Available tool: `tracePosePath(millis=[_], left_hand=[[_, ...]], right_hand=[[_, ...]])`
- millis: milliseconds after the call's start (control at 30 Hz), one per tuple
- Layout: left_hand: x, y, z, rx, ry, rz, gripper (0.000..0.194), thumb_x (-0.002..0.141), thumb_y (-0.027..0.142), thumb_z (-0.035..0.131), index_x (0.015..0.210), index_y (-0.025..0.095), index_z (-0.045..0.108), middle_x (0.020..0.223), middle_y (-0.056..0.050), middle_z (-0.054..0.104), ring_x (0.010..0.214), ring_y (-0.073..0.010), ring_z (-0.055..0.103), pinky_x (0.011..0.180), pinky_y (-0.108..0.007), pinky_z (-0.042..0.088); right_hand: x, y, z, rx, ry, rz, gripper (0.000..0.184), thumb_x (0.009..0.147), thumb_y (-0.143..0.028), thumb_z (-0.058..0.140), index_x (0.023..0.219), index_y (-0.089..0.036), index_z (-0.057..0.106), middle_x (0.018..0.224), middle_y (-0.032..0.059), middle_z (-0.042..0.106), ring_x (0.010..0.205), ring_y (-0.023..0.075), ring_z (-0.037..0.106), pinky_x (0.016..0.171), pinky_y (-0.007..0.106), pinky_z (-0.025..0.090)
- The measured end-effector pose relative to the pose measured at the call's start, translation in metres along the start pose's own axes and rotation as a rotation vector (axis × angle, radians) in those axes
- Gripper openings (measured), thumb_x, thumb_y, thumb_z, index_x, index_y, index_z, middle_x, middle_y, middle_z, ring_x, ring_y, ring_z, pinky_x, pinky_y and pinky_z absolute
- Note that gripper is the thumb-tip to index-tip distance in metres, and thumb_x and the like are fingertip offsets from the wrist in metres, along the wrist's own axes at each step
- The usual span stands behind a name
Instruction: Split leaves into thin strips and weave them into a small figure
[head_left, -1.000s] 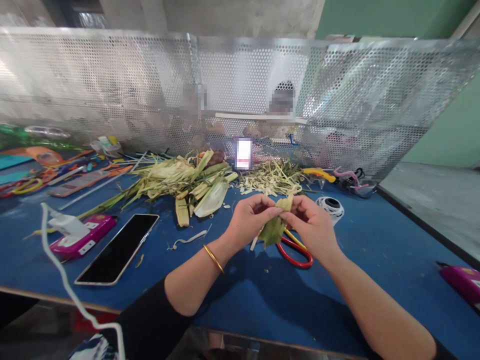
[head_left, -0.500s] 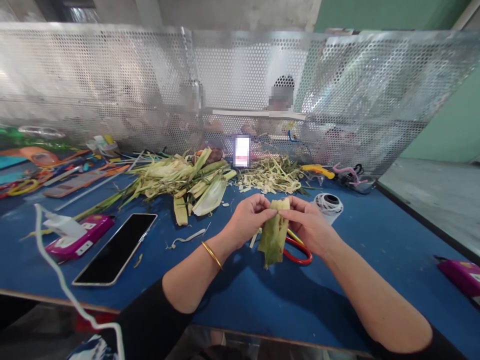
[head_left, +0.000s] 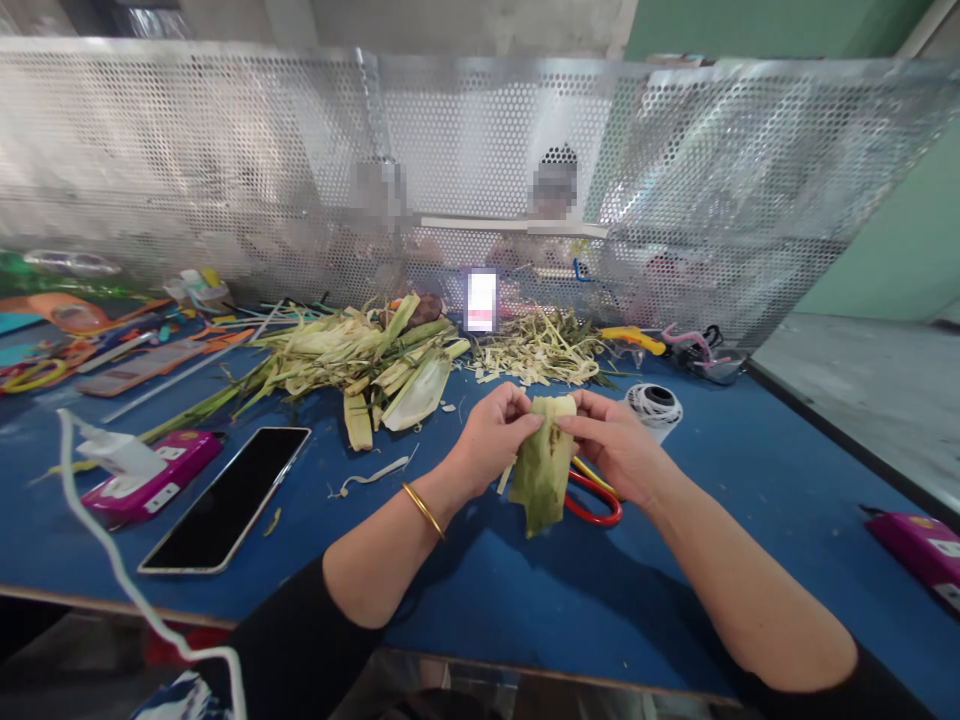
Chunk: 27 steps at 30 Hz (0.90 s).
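Between both hands hangs a corn husk (head_left: 538, 480), green with a paler top edge and a few brown spots. My left hand (head_left: 496, 432) pinches its upper left edge, thumb in front. My right hand (head_left: 611, 440) grips the upper right edge, fingers closed. Behind the husk and beneath my right hand lie scissors (head_left: 596, 505) with red and yellow handles, their blades hidden. A roll of white thread (head_left: 654, 408) stands just past my right hand. Farther back are a heap of husks (head_left: 352, 355) and a pile of thin shredded strips (head_left: 536, 350).
A phone (head_left: 225, 500) lies at left beside a purple power strip (head_left: 154, 480) with a white charger and cable. Another purple strip (head_left: 919, 550) is at the right edge. A perforated metal screen (head_left: 465, 130) backs the blue table (head_left: 480, 610); people sit behind it.
The husk's lower end has swung slightly left and looks more creased, its top spread a little wider. Both hands keep their hold; the whole view has shifted slightly.
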<state>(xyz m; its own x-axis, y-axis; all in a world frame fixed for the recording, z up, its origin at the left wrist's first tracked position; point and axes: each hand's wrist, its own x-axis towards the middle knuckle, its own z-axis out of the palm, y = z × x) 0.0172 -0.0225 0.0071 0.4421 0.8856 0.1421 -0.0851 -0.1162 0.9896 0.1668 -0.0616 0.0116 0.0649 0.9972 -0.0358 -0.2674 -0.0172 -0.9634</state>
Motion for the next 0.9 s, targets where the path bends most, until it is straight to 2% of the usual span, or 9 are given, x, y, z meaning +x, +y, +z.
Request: tracePosePath(millis=[100, 200, 300, 467, 600, 700, 800, 900], left_hand=[[0.000, 0.000, 0.001, -0.011, -0.006, -0.022, 0.015, 0.073, 0.020, 0.057, 0.071, 0.019, 0.042, 0.060, 0.007, 0.043, 0.054, -0.0069, 0.041, 0.051, -0.019, 0.033], [0.000, -0.001, 0.001, -0.013, -0.011, -0.032, 0.015, 0.073, 0.022, 0.057, 0.070, 0.019, 0.043, 0.060, 0.007, 0.044, 0.055, -0.0069, 0.041, 0.051, -0.019, 0.032], [0.000, 0.000, -0.001, -0.031, 0.006, -0.044, 0.015, 0.071, 0.022, 0.058, 0.069, 0.018, 0.044, 0.060, 0.007, 0.043, 0.054, -0.0062, 0.039, 0.050, -0.018, 0.031], [-0.001, 0.002, -0.003, -0.227, -0.028, -0.200, 0.016, 0.065, 0.023, 0.062, 0.071, 0.019, 0.047, 0.062, 0.005, 0.048, 0.056, -0.0085, 0.047, 0.049, -0.020, 0.035], [-0.002, -0.001, -0.001, -0.303, -0.093, -0.306, 0.027, 0.062, 0.033, 0.071, 0.074, 0.017, 0.054, 0.067, 0.002, 0.055, 0.057, -0.0092, 0.051, 0.051, -0.020, 0.038], [-0.002, -0.005, 0.001, -0.232, -0.059, -0.254, 0.031, 0.060, 0.037, 0.074, 0.067, 0.016, 0.053, 0.063, 0.003, 0.053, 0.054, -0.0075, 0.048, 0.050, -0.019, 0.036], [-0.001, -0.008, 0.001, -0.170, 0.019, -0.163, 0.027, 0.064, 0.036, 0.070, 0.065, 0.016, 0.052, 0.060, 0.004, 0.051, 0.052, -0.0069, 0.045, 0.051, -0.019, 0.036], [0.003, -0.011, -0.001, -0.085, 0.093, -0.063, 0.022, 0.068, 0.033, 0.065, 0.065, 0.017, 0.051, 0.058, 0.006, 0.049, 0.052, -0.0069, 0.043, 0.052, -0.019, 0.036]], right_hand=[[0.001, -0.001, -0.001, 0.002, 0.018, 0.030, 0.031, 0.053, -0.024, 0.082, 0.077, -0.017, 0.064, 0.058, -0.0058, 0.060, 0.044, 0.0058, 0.047, 0.040, 0.019, 0.031], [0.002, 0.000, -0.002, 0.058, 0.008, 0.133, 0.031, 0.050, -0.023, 0.083, 0.072, -0.017, 0.062, 0.058, -0.0041, 0.061, 0.049, 0.0085, 0.053, 0.046, 0.021, 0.040], [0.002, 0.001, -0.003, 0.119, 0.013, 0.135, 0.032, 0.048, -0.021, 0.084, 0.066, -0.017, 0.059, 0.059, -0.0029, 0.064, 0.053, 0.0097, 0.057, 0.053, 0.022, 0.046], [0.003, 0.003, -0.003, 0.059, 0.026, 0.046, 0.030, 0.053, -0.025, 0.083, 0.066, -0.018, 0.057, 0.053, -0.0052, 0.059, 0.044, 0.0069, 0.049, 0.041, 0.019, 0.036], [0.002, 0.005, -0.002, -0.064, 0.041, -0.047, 0.029, 0.055, -0.027, 0.082, 0.072, -0.018, 0.060, 0.053, -0.0063, 0.056, 0.042, 0.0054, 0.043, 0.038, 0.019, 0.029], [0.002, 0.006, -0.001, -0.079, 0.050, -0.047, 0.031, 0.053, -0.026, 0.082, 0.075, -0.017, 0.062, 0.059, -0.0051, 0.059, 0.048, 0.0060, 0.048, 0.042, 0.018, 0.034], [0.001, 0.005, -0.002, -0.025, -0.014, 0.025, 0.032, 0.052, -0.025, 0.084, 0.071, -0.017, 0.060, 0.063, -0.0037, 0.062, 0.056, 0.0084, 0.056, 0.053, 0.021, 0.045], [0.000, 0.004, -0.003, -0.015, -0.067, 0.084, 0.033, 0.051, -0.024, 0.084, 0.069, -0.018, 0.057, 0.063, -0.0045, 0.061, 0.057, 0.0094, 0.058, 0.055, 0.023, 0.048]])
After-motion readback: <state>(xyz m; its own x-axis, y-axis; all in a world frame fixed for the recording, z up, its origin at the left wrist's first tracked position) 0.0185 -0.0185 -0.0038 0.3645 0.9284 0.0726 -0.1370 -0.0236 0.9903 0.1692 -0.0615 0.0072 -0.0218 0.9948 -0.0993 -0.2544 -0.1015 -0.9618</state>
